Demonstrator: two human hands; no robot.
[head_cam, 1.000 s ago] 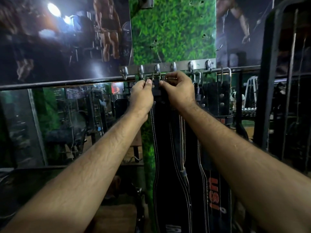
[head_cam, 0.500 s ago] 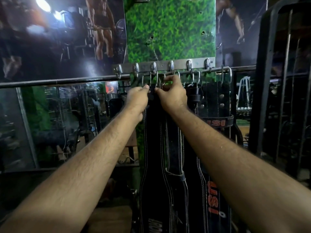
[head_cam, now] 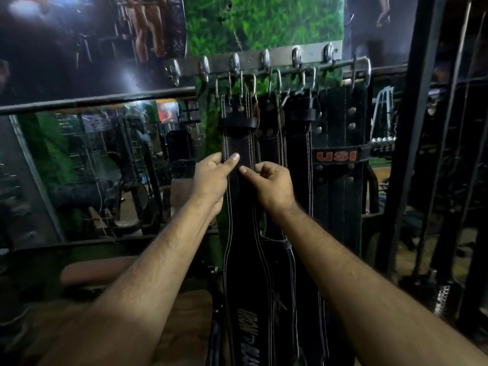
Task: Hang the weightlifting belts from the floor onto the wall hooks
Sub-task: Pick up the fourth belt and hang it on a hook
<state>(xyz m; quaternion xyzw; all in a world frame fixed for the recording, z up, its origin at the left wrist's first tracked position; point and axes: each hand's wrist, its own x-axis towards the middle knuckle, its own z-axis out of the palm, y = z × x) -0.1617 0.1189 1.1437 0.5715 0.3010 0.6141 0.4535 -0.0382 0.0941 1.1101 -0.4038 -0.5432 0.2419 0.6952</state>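
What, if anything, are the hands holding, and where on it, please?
Both the left hand and the right hand hold the leftmost hanging belt by its narrow strap section, just below its buckle loop.

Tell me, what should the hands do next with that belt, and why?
Probably let go and lower away. The leftmost belt already hangs by its buckle from the hook rail, beside the other belts. The left hand holds its edge with a light grip, and the right hand barely touches it.
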